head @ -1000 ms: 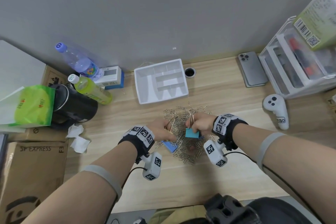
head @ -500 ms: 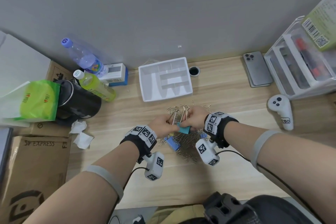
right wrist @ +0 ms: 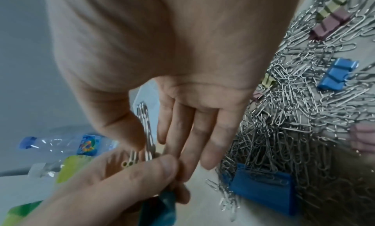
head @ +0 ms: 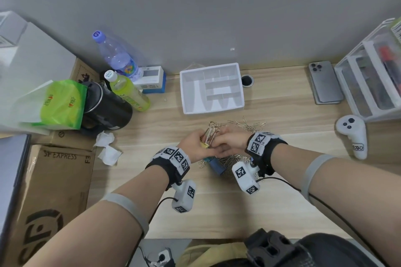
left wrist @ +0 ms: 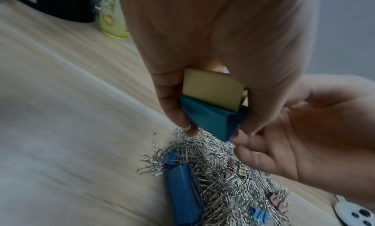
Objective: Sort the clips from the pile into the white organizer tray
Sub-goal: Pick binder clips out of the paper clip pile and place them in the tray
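Note:
The white organizer tray [head: 184, 93] stands with bare compartments at the back of the desk. Just in front of it lies the pile of silver paper clips [head: 247, 125], with small coloured binder clips and a large blue binder clip [left wrist: 184, 194] mixed in. My left hand [head: 200, 145] pinches a yellow binder clip [left wrist: 211, 91] and a teal binder clip [left wrist: 211, 118] stacked together above the pile, their wire handles pointing toward the tray. My right hand [head: 227, 142] is against them with straight fingers [right wrist: 188, 133], and its thumb sits beside the handles.
Two bottles [head: 128, 91], a black mug [head: 106, 106], a green pouch and cardboard boxes crowd the left. Crumpled tissue [head: 107, 147] lies near the left wrist. A phone [head: 325, 82], a white controller [head: 352, 134] and a clear drawer unit [head: 368, 76] sit on the right.
My right hand brought the teal clip over to my left hand, which now holds it together with the yellow clip. Both hands came together and lifted slightly above the pile.

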The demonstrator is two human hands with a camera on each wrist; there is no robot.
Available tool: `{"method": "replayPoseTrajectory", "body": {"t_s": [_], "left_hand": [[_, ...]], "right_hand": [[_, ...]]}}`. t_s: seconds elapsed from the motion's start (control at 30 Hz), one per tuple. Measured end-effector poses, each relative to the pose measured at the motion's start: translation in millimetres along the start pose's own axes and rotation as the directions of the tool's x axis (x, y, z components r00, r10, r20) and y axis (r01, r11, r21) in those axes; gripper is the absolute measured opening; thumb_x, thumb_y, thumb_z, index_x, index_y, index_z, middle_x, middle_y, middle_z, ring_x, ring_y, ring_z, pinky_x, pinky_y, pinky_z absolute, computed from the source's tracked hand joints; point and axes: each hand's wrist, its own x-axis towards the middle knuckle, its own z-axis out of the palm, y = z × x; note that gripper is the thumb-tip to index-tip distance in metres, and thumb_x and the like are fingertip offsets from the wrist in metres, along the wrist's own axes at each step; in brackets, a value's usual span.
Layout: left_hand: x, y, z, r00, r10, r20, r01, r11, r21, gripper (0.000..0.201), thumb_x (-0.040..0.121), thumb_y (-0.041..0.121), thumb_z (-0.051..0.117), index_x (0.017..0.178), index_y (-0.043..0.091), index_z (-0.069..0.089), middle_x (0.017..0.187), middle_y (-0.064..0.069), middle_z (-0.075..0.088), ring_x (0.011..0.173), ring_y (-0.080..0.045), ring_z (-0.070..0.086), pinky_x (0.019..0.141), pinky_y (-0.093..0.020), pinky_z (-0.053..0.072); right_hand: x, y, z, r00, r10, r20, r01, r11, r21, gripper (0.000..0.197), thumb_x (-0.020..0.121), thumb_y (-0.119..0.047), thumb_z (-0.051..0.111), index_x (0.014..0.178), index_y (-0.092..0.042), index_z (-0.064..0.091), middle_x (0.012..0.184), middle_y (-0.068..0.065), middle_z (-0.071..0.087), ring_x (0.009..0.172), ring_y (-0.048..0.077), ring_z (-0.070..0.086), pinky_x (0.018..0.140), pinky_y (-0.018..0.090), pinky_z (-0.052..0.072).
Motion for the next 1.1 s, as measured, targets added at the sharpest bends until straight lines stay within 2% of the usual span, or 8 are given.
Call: {"method": "replayPoseTrajectory", "body": {"t_s": [0.03,0.1,0.2,0.3,0.43,0.7,0.97,1.1], "left_hand": [[-0.9,-3.1,-1.2,1.0,-0.014,-0.014,0.014,1.0,-0.001,0.047,0.055,0.048,0.085,0.084,0.024,0.056,0.079,0.007,0.064,0.07,-0.009,0.06,0.069,-0.027,0.052],[-4.8,-10.9,-4.2,0.999,-0.054,-0.01,0.053,0.998,-0.024,0.044,0.057,0.035,0.084,0.092,0.022,0.06,0.083,0.003,0.067,0.074,-0.015,0.066,0.068,-0.035,0.058],[-13.7,-21.3,-6.4,0.992,-0.117,0.056,0.12,0.992,-0.044,0.036,0.066,0.017,0.077,0.1,0.017,0.063,0.08,-0.001,0.066,0.068,-0.019,0.065,0.058,-0.032,0.056],[-18.3,-34.5,-4.3,0.971,-0.201,0.127,0.202,0.979,0.011,0.027,0.067,0.02,0.072,0.091,0.01,0.065,0.075,-0.007,0.063,0.064,-0.02,0.06,0.062,-0.039,0.058],[-21.7,-51.2,1.1,0.955,-0.251,0.155,0.254,0.967,-0.003,0.014,0.073,0.015,0.07,0.086,0.013,0.065,0.075,-0.005,0.062,0.068,-0.019,0.061,0.064,-0.036,0.058],[-24.6,-60.9,1.1,0.958,-0.246,0.147,0.253,0.967,-0.034,0.018,0.066,0.023,0.072,0.082,0.018,0.065,0.076,-0.005,0.064,0.069,-0.018,0.064,0.065,-0.041,0.06],[-23.0,-49.5,4.5,0.949,-0.242,0.201,0.249,0.968,-0.012,0.014,0.068,0.023,0.07,0.079,0.026,0.061,0.076,-0.002,0.063,0.071,-0.017,0.064,0.067,-0.039,0.061],[-22.2,-47.0,12.1,0.94,-0.257,0.225,0.259,0.966,0.02,0.013,0.073,0.015,0.068,0.082,0.022,0.06,0.077,-0.004,0.062,0.07,-0.016,0.063,0.066,-0.037,0.061]], "right_hand": [[1.5,2.3,-0.2,1.0,-0.004,-0.008,0.004,0.999,-0.047,0.021,0.079,-0.001,0.069,0.098,-0.006,0.063,0.093,0.012,0.073,0.083,0.024,0.071,0.08,0.037,0.059],[4.2,9.8,-1.6,0.991,-0.1,-0.086,0.058,0.918,-0.393,0.026,0.075,-0.003,0.07,0.096,-0.016,0.065,0.096,0.005,0.072,0.085,0.018,0.07,0.074,0.03,0.059],[5.9,24.8,-1.2,0.978,-0.207,-0.007,0.113,0.563,-0.819,0.03,0.071,-0.009,0.071,0.097,-0.022,0.065,0.096,-0.006,0.065,0.09,0.016,0.065,0.078,0.031,0.057],[8.5,38.6,3.5,0.976,-0.207,0.061,0.133,0.355,-0.925,0.044,0.07,-0.02,0.075,0.11,-0.026,0.059,0.106,-0.005,0.053,0.092,0.016,0.058,0.077,0.032,0.053],[19.6,58.1,14.4,0.96,-0.241,0.144,0.201,0.228,-0.953,0.065,0.066,-0.028,0.079,0.125,-0.027,0.052,0.114,0.003,0.044,0.092,0.023,0.056,0.076,0.037,0.052],[23.2,62.7,15.3,0.944,-0.292,0.155,0.225,0.223,-0.949,0.06,0.069,-0.025,0.077,0.122,-0.032,0.051,0.113,0.002,0.043,0.1,0.021,0.051,0.081,0.038,0.05],[21.5,63.8,15.1,0.933,-0.28,0.225,0.275,0.151,-0.95,0.059,0.075,-0.017,0.069,0.126,-0.038,0.048,0.111,0.0,0.037,0.096,0.021,0.048,0.073,0.041,0.052],[21.3,68.5,13.8,0.932,-0.306,0.195,0.267,0.212,-0.94,0.049,0.078,-0.019,0.067,0.123,-0.034,0.054,0.11,0.002,0.039,0.097,0.024,0.051,0.075,0.042,0.053]]}}
